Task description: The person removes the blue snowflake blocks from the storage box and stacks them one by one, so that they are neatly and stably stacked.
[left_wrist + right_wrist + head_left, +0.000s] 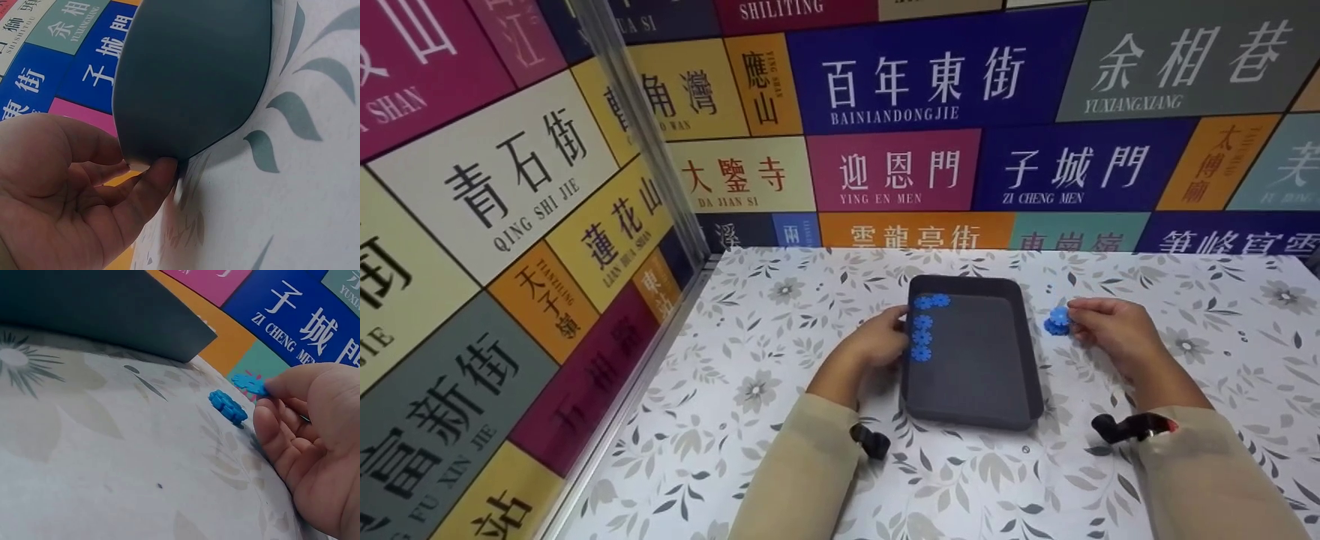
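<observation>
A dark grey rectangular tray (979, 367) lies on the table, with several blue notched plastic discs (922, 337) along its left side and in its far left corner. My left hand (883, 339) grips the tray's left wall; the left wrist view has thumb and fingers pinching the wall's edge (191, 73). Right of the tray, my right hand (1116, 334) pinches one blue notched disc (248, 384) by its rim between thumb and fingers. Just below that disc, a small stack of similar blue discs (228, 406) sits on the tablecloth, apart from it.
A white cloth with grey leaves and flowers (757, 390) covers the table. Walls of coloured sign panels (892, 169) stand behind and to the left, joined by a metal corner post (656, 127). Each wrist wears a small black camera (870, 441).
</observation>
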`<state>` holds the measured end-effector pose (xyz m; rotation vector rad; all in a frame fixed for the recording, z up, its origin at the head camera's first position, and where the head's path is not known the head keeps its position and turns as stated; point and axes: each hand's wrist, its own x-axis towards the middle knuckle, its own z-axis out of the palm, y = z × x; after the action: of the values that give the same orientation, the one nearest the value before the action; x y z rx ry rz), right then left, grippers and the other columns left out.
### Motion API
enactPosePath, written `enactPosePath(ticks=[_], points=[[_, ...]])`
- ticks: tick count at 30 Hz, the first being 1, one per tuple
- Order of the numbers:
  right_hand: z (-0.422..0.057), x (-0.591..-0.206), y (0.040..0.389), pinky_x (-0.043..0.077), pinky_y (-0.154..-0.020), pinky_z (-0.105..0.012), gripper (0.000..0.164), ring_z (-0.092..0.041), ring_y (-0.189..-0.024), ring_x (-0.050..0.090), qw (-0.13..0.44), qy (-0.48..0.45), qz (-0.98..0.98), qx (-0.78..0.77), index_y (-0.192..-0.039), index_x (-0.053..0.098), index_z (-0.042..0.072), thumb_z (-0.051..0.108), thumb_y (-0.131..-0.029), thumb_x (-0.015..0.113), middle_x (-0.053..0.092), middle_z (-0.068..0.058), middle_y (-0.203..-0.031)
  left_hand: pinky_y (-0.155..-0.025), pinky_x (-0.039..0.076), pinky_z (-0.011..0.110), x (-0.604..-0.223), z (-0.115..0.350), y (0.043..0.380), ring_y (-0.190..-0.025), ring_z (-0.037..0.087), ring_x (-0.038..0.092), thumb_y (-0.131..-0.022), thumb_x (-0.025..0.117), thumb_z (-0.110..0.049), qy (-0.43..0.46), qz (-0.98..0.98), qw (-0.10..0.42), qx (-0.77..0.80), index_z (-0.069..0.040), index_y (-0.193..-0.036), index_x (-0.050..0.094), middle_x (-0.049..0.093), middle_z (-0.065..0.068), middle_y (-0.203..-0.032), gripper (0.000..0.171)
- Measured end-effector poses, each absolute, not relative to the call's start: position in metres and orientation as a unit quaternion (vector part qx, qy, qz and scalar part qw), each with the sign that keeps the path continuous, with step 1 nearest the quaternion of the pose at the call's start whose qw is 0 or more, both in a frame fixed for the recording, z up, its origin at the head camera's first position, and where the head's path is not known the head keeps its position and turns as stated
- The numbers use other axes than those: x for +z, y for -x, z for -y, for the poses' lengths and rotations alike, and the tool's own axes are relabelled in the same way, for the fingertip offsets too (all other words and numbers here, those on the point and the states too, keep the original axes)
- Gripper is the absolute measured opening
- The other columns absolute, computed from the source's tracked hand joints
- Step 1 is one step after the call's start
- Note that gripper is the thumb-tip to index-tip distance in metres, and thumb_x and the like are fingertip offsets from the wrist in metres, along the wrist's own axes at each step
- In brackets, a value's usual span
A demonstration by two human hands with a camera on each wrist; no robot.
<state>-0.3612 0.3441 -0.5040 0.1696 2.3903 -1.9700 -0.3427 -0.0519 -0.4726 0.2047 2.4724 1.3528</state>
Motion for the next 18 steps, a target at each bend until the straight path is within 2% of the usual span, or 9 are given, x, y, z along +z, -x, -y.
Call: enactPosePath(ticks=[3, 5, 18], points=[[-0.3439, -0.5073, 0.3622, 0.06, -0.071, -0.019, 0.046, -0.002, -0.075, 0.068, 0.015, -0.049, -0.82, -0.57, -0.136, 0.067, -0.001, 0.03, -0.103, 0.072, 0.074, 0.017, -0.084, -0.114, 0.053, 0.046, -0.4721, 0.0508, 0.3423, -0.136, 0.029, 0.06, -0.097, 0.052, -0.005, -0.072, -0.864, 0.158, 0.473, -0.015, -0.166, 0.04, 0.057, 0.017, -0.158, 0.071], [-0.3435, -0.5086, 0.3632, 0.059, -0.071, -0.019, 0.052, -0.001, -0.075, 0.068, 0.015, -0.048, -0.841, -0.539, -0.14, 0.064, -0.003, 0.034, -0.103, 0.071, 0.073, 0.018, -0.083, -0.114, 0.052, 0.047, -0.4723, 0.0504, 0.342, -0.136, 0.029, 0.06, -0.097, 0.051, -0.004, -0.071, -0.864, 0.158, 0.473, -0.015, -0.166, 0.04, 0.058, 0.016, -0.158, 0.071], [-0.3384, -0.5074, 0.3619, 0.061, -0.074, -0.02, 0.05, -0.001, -0.078, 0.07, 0.015, -0.071, -0.852, -0.518, -0.14, 0.065, -0.001, 0.032, -0.103, 0.07, 0.072, 0.019, -0.086, -0.123, 0.044, 0.047, -0.4705, 0.0509, 0.341, -0.145, 0.028, 0.054, -0.098, 0.053, -0.008, -0.062, -0.87, 0.156, 0.464, -0.016, -0.166, 0.04, 0.055, 0.015, -0.161, 0.07]])
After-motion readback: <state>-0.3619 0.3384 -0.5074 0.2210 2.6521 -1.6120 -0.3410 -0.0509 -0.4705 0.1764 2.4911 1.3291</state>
